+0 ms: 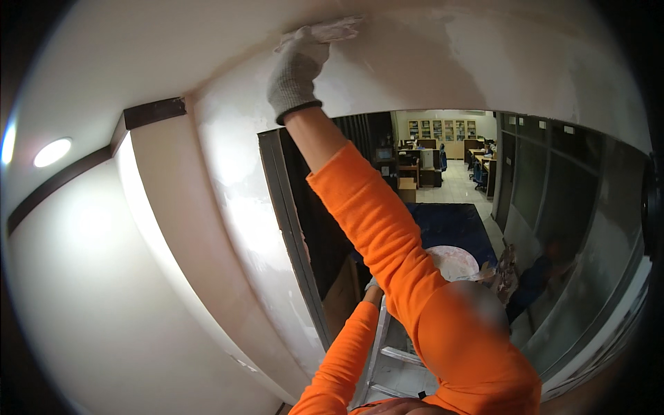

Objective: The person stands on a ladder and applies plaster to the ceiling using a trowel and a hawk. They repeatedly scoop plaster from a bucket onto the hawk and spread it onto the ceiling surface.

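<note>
My right hand (299, 69), in a grey knit glove with a dark cuff, is raised high to where the wall meets the ceiling. Its fingers are closed round a putty knife (337, 29) whose wide, flat blade is smeared with pale putty and lies against the top of the wall (408, 62). The knife's handle is hidden in the glove. Lower down, my left hand (372, 283), also gloved, is beside the top of a metal stepladder (379, 339). My orange right sleeve covers most of it, so its fingers do not show.
Below the wall is a wide opening with a dark frame (294, 228). A round whitish tub (453, 263) stands beyond my right arm, near a dark blue sheet (456, 221). Glass panels (553, 187) run along the right. Desks and shelves (443, 130) stand far back.
</note>
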`<state>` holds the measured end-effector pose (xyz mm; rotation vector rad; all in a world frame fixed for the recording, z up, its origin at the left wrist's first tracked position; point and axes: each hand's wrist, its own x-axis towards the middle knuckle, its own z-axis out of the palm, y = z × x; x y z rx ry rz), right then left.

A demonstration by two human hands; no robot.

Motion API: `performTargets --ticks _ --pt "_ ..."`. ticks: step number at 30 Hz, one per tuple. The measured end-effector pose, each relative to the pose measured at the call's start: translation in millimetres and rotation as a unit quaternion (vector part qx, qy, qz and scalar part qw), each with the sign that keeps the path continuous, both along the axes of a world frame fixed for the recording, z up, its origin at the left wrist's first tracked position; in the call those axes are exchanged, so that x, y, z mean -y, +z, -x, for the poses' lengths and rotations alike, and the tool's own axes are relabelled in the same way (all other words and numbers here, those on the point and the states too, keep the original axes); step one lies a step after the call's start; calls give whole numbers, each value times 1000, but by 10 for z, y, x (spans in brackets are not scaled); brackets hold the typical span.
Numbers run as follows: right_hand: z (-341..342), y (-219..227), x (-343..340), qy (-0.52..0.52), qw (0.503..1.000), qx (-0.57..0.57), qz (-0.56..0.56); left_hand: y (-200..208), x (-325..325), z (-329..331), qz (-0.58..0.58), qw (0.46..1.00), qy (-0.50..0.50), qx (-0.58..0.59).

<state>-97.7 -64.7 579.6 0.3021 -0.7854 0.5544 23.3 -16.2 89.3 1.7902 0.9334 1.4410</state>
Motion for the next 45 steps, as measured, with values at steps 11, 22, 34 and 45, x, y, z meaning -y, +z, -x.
performTargets --ticks 11,22,34,45 --pt "-1276 -892 1254 142 975 92 -146 -163 36 246 3 1000 13 14" --pt "-82 -269 654 -479 869 -85 -89 -141 29 323 2 1000 13 11" --pt "-12 -883 488 21 992 79 -91 -95 57 286 4 1000 13 9" --pt "-308 -348 685 195 979 -14 63 -81 37 292 7 1000 17 3"
